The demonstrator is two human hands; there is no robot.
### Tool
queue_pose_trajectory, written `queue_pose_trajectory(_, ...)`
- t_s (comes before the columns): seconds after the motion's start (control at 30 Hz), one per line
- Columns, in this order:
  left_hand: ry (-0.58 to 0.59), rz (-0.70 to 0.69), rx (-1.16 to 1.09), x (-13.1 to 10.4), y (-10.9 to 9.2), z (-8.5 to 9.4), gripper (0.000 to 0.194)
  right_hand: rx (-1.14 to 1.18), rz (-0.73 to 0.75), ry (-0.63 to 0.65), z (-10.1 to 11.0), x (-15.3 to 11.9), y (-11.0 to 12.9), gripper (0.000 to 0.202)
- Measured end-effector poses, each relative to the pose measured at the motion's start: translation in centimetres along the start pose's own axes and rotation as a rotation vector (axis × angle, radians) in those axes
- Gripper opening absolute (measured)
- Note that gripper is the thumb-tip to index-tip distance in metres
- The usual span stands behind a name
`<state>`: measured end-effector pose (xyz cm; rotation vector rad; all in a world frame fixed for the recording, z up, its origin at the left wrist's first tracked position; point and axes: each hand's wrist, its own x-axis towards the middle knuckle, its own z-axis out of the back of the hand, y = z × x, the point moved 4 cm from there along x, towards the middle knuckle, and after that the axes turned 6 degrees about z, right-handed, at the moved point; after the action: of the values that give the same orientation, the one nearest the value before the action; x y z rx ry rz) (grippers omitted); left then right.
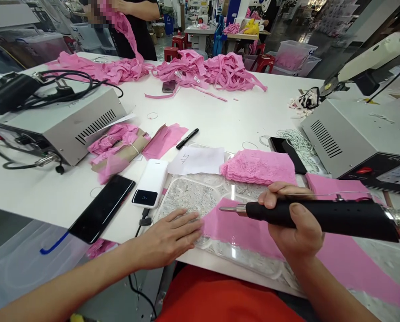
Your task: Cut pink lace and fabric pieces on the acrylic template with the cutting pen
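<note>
My left hand (174, 237) lies flat, fingers stretched out, on a clear-topped patterned board (193, 197); its fingertips touch the left edge of a pink fabric piece (243, 230). In my right hand (300, 232) is a thick black handheld tool (280, 213) with a narrow metal tip, pointing left just over the fabric. Whether the tip touches the cloth I cannot tell. Behind the tool sits a stack of pink lace pieces (260, 166). Beside it lies white paper (196, 161) with handwritten marks. More pink fabric (357, 264) spreads at the right, partly hidden by my right forearm.
Grey machine boxes stand at left (82, 129) and right (343, 138). A white power bank (150, 183), a black phone (102, 208) and a black pen (187, 139) lie on the table. Pink straps (220, 71) are heaped behind; a person (132, 31) stands across, holding pink fabric.
</note>
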<state>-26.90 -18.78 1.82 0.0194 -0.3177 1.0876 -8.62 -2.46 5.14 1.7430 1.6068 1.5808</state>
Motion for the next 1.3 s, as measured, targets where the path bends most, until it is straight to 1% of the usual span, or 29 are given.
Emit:
queue_pose_trajectory(0.27,-0.023,-0.026,0.003,-1.1,0.1,-0.4,0.032,-0.014,-0.012,0.019,-1.1,-0.7,0.1,0.013)
queue_pose_trajectory(0.43,-0.037,-0.051,0.001,-1.1,0.0,-0.5,0.033,-0.032,-0.016,0.008,-0.9,-0.5,-0.1,0.013)
queue_pose_trajectory(0.5,-0.056,-0.060,-0.006,-1.0,0.0,-0.3,0.032,-0.052,-0.001,-0.025,-0.2,0.0,0.0,0.013)
queue_pose_trajectory(0.57,-0.081,-0.057,-0.015,-0.9,0.0,0.0,0.030,-0.083,0.049,-0.081,0.7,0.8,0.3,0.014)
queue_pose_trajectory(0.63,-0.105,-0.054,-0.022,-0.7,0.0,0.2,0.029,-0.115,0.112,-0.146,1.9,1.5,0.9,0.014)
queue_pose_trajectory(0.73,-0.128,-0.068,-0.011,-0.6,0.2,0.3,0.032,-0.157,0.163,-0.233,4.1,2.3,1.9,0.014)
queue_pose_trajectory(0.87,-0.103,-0.111,0.008,0.0,0.5,-0.3,0.039,-0.218,0.176,-0.310,7.1,2.2,3.0,0.013)
queue_pose_trajectory(0.97,-0.110,-0.145,0.010,1.4,0.1,-0.5,0.038,-0.270,0.223,-0.347,8.7,1.7,3.8,0.014)
queue_pose_trajectory(1.07,-0.117,-0.175,0.003,3.2,-0.7,-0.5,0.033,-0.280,0.262,-0.371,9.5,1.4,4.4,0.015)
queue_pose_trajectory(1.13,-0.112,-0.188,-0.006,4.1,-1.1,-0.6,0.031,-0.272,0.259,-0.374,9.8,1.4,4.6,0.015)
queue_pose_trajectory(1.2,-0.105,-0.193,-0.012,4.4,-1.3,-0.8,0.030,-0.279,0.260,-0.368,10.0,1.3,4.7,0.015)
queue_pose_trajectory(1.3,-0.099,-0.173,-0.020,3.9,-1.0,-1.2,0.031,-0.293,0.263,-0.358,10.2,1.3,4.6,0.015)
